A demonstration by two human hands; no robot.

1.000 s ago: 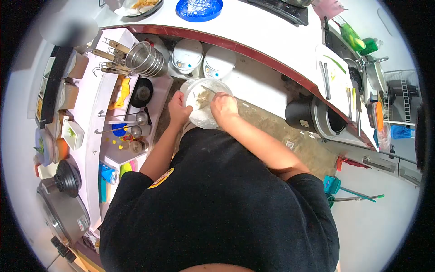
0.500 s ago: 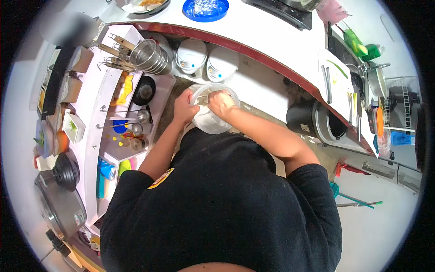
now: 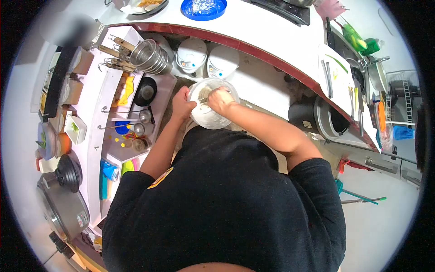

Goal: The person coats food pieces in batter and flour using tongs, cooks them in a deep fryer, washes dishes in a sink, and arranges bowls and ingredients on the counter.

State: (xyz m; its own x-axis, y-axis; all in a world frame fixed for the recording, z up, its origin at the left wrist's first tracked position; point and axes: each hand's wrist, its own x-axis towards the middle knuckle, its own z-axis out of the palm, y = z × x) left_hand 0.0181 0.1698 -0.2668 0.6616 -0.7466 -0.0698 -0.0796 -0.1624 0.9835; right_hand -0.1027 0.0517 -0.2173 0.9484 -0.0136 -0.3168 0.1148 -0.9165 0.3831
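In front of my body is a round translucent plastic tub, with whitish powder and a greyish patch inside. My left hand grips the tub's left rim, with the thumb on the edge. Reaching in over the right side, my right hand is closed inside the mouth of the tub. By its fingers shows a small greyish thing, too unclear to name. The fingertips and most of what they hold are hidden.
Two white kitchen scales sit under the counter beyond the tub. Stacked strainers and ladles occupy the left shelf. A black pot stands to the right. A blue tray lies on the counter.
The tub has tipped slightly, so more of its inside shows, including a greyish patch. My right hand has shifted a little within its mouth; my left hand keeps its hold.
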